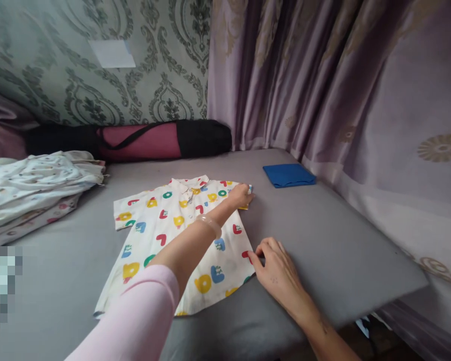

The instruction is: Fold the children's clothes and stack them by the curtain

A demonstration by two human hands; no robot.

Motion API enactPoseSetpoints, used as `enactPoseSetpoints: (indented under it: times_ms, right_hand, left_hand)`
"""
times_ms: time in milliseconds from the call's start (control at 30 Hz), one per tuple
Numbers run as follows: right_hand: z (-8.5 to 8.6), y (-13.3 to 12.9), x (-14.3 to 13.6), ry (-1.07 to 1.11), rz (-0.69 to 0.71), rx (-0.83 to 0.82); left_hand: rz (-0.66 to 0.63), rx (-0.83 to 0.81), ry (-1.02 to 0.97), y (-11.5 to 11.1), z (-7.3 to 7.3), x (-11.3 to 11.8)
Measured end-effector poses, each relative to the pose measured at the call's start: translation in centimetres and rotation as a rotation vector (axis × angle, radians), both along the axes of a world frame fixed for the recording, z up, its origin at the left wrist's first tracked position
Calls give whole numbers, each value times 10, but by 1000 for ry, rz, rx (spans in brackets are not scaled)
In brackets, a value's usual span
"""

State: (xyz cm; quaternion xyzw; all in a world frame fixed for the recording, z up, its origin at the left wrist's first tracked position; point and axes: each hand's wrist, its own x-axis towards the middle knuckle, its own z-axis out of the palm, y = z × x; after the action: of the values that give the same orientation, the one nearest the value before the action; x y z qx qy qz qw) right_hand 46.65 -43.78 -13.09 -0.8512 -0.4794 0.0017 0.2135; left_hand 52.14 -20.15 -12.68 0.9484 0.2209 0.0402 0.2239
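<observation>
Shirt (171, 223): white, short-sleeved, collared, printed with red, yellow, blue and green shapes. Lies spread out, front up, on grey bed (342, 240), collar at far end.

Left arm (193, 240) reaches forward, crossing from lower left toward upper right, pink sleeve (135, 313) ending partway along, pale bangle (211, 225) round the bare forearm. Left grip (240, 194) farther out, back of hand up, fingers bent, tips partly hidden, closure unclear. Right forearm (317, 321) enters lower right, bare, angled up-left. Right grip (276, 265) nearer, fingers curled, thumb (257, 262) toward the left; pinch unclear. Hands well apart.
</observation>
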Motion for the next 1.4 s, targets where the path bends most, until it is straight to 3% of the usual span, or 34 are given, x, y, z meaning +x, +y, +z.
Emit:
enactPoseSetpoints:
  times_ms: [200,467,700,867,1067,1200,1400]
  right_hand:
    - [-3,1,0,22,-52,7]
    - [-4,7,1,70,-3,-47]
    - [4,13,-10,181,-47,-78]
    - [16,17,-20,292,-85,-128]
    - [29,23,-38,282,-14,-95]
    - [31,27,-51,212,79,-85]
    - [27,28,-66,95,250,-171]
  left_hand:
    - [164,-3,29,-11,-1,24]
    - [257,-112,-8,-1,-4,29]
    - [379,-385,-198,19,-1,26]
    - [476,-707,-410,49,16,3]
    - [562,-1025,-608,82,31,-47]
    - [641,-1120,-673,96,29,-79]
    - [788,-1167,-684,109,14,-116]
